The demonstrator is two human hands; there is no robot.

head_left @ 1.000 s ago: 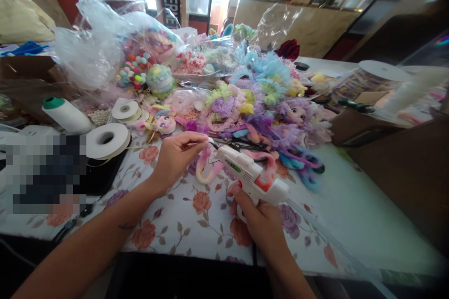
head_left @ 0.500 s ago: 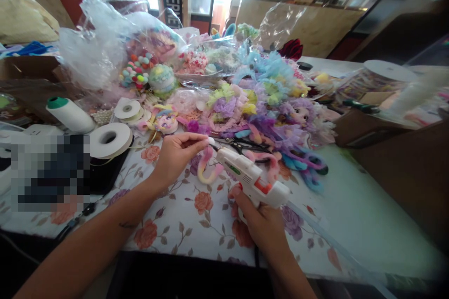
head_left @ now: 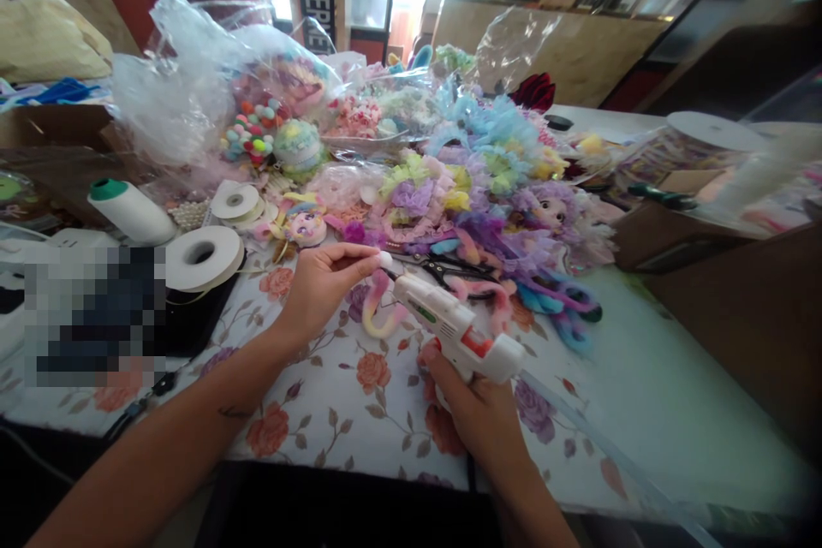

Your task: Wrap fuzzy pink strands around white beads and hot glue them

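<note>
Between its thumb and fingertips my left hand (head_left: 327, 281) pinches a small white piece (head_left: 385, 259), too small to make out further. My right hand (head_left: 472, 398) is wrapped round the handle of a white hot glue gun (head_left: 453, 321) with orange parts. The nozzle points up and left, close to the white piece; whether the two touch I cannot tell. A clear glue stick (head_left: 565, 407) runs out of the gun's back end. Under the hands, a pink and yellow fuzzy strip (head_left: 378, 321) curves on the flowered cloth (head_left: 334, 398). Black-handled scissors (head_left: 449, 270) lie just behind the gun.
Frilly pastel fabric pieces (head_left: 417, 188) and plastic bags (head_left: 173, 94) are heaped at the back. Ribbon spools (head_left: 202, 259) and a white thread cone (head_left: 132, 210) stand on the left. A doll's head (head_left: 552, 210) lies in the heap; a cardboard box (head_left: 674, 240) is at the right.
The glue gun and my right hand have shifted very slightly left. My left hand keeps its pinch on the white piece in nearly the same place.
</note>
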